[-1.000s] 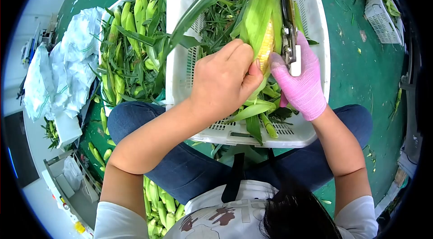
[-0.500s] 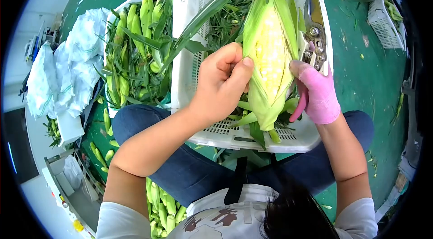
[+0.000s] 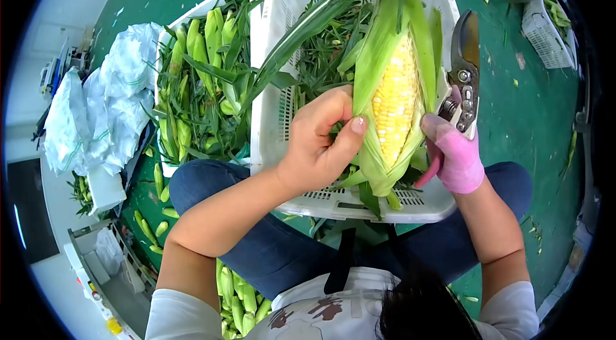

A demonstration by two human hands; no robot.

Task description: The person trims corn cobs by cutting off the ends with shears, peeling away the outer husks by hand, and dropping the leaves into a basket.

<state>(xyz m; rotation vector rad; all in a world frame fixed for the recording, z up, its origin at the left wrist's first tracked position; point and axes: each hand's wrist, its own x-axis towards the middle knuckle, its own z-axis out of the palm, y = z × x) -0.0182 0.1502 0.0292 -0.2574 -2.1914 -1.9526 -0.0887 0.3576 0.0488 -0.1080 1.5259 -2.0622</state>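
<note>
An ear of corn (image 3: 394, 105) stands nearly upright over the white crate, its green husk parted so yellow and white kernels show. My left hand (image 3: 324, 141) is closed, pinching the husk's left edge between thumb and fingers. Pruning shears (image 3: 466, 73) sit in my right hand (image 3: 457, 159), which wears a pink glove with the thumb bare at its tip. The blades point up and away from me. That thumb also presses on the right edge of the husk. A long leaf (image 3: 308, 22) hangs from the top of the ear toward the left.
Below the ear, the white crate (image 3: 273, 128) holds cut leaves (image 3: 330, 38). To its left, another crate (image 3: 165, 93) is filled with husked-green ears (image 3: 199, 51). More ears (image 3: 240, 295) lie by my leg and on the green floor (image 3: 507, 122). Crumpled plastic sheeting (image 3: 106, 96) lies far left.
The ear has shifted slightly right and down and turned a little, both hands moving with it. The shears have moved slightly down and right. Both grips remain.
</note>
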